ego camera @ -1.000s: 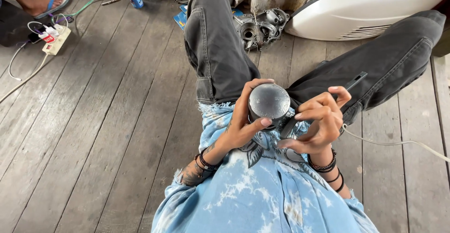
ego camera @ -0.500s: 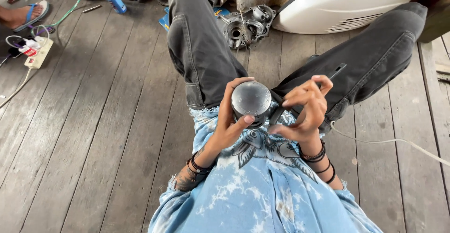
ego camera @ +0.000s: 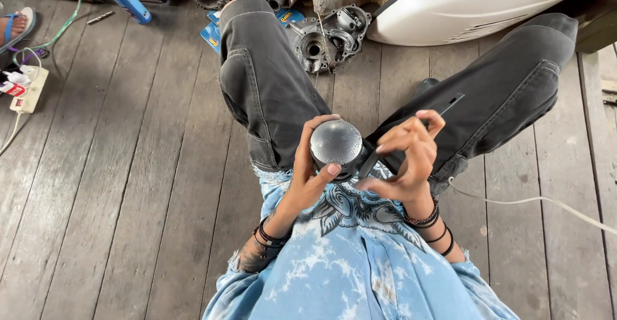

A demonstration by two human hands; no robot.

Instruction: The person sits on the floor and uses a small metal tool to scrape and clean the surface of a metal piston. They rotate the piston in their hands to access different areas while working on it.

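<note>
Person sits on plank floor point(ego camera: 128, 185), legs apart, seen from above. L hand point(ego camera: 307, 177) wraps round a grey metal cylinder point(ego camera: 337, 143), thumb pressed on its near rim, fingers curled behind; it's held over the lap between the thighs. R hand point(ego camera: 405, 162) just beside it, fingers pinched on a thin dark tool point(ego camera: 411, 130) that touches the cylinder's side. White cable point(ego camera: 540, 201) runs off to the R. Beyond the knees: engine casing point(ego camera: 328, 37), white body panel point(ego camera: 469, 5), blue spray can point(ego camera: 128, 0), power strip point(ego camera: 29, 88) far L.
</note>
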